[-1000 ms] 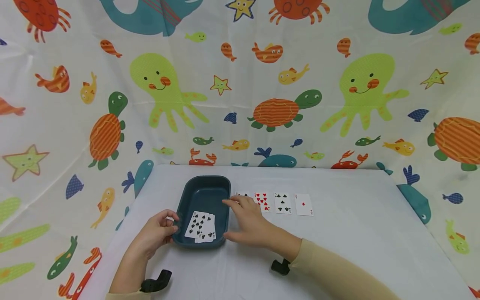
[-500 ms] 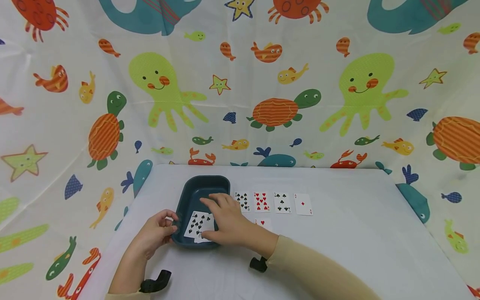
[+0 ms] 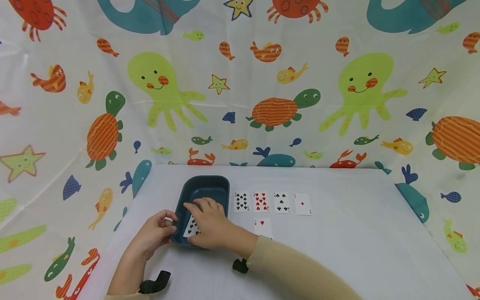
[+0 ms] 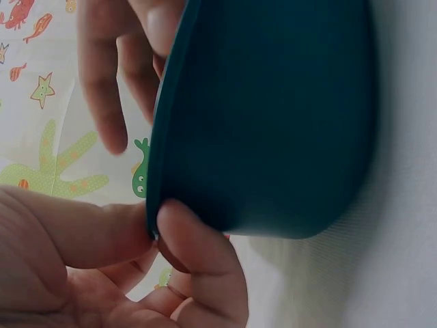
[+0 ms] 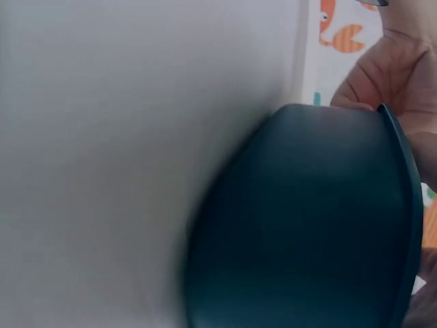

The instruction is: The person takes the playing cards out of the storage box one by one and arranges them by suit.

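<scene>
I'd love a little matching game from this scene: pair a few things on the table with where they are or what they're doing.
Things:
1. left hand
2. right hand
3. ace of diamonds
4. two of hearts

Places or states:
A. alone in front of the card row
B. pinches the tray rim
C. right end of the row
D. reaches into the tray, over the cards

Pairs: 1-B, 2-D, 3-C, 4-A

White table (image 3: 356, 233), sea-creature backdrop (image 3: 262, 83), possibly fabric

Head overview — wrist close-ups of tray (image 3: 202, 185)
</scene>
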`<action>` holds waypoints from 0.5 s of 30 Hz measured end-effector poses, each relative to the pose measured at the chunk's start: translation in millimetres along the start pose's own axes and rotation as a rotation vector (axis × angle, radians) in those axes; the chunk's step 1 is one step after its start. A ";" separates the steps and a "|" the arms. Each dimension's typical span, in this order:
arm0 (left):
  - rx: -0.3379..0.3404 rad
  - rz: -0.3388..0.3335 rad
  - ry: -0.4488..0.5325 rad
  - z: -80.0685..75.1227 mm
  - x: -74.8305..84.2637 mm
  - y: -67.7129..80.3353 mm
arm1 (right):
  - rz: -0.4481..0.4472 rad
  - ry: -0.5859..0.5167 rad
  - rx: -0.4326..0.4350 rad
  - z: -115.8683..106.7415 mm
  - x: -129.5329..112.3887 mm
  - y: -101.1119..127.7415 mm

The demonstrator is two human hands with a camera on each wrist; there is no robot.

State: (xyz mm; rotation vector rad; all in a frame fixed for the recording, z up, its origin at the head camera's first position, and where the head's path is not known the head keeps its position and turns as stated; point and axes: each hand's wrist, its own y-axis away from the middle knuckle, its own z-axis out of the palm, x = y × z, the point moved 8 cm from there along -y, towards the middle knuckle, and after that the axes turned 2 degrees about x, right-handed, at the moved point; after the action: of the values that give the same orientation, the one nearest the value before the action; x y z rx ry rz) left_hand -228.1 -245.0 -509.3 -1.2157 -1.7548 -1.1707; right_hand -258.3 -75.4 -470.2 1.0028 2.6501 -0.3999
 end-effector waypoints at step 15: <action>-0.006 -0.008 0.001 -0.6 -2.0 -2.3 | 0.142 0.087 -0.110 32.5 11.5 -23.7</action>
State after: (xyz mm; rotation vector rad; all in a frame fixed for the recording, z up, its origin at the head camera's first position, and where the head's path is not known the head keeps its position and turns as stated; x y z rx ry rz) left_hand -229.6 -246.5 -511.5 -1.2119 -1.7580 -1.1825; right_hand -277.4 -96.9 -500.5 1.1893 2.6221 -0.1818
